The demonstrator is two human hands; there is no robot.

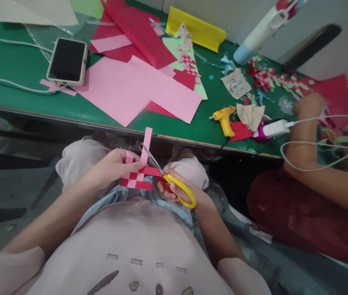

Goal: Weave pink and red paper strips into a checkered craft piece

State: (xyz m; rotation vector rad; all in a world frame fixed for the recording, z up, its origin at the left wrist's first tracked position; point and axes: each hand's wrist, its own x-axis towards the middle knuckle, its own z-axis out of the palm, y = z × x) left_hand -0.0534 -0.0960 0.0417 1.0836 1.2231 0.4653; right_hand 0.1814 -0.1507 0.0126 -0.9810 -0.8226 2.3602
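Over my lap, my left hand (120, 164) pinches a woven paper piece (134, 178) made of red and pink strips in a checkered pattern. Loose strip ends stick out of it upward and to the right. My right hand (177, 189) is closed on the handles of a pair of scissors (182, 192) with one yellow and one red loop. The scissor blades point up and left, close against the upright pink strip (147, 141). Whether the blades touch that strip I cannot tell.
The green table (97, 110) holds pink paper sheets (161, 86), red paper (137, 32), a phone-like device (67, 61) with white cables, and a yellow glue gun (224, 120). At right, another person's arm (303, 135) rests among paper scraps beside a white plug (275, 128).
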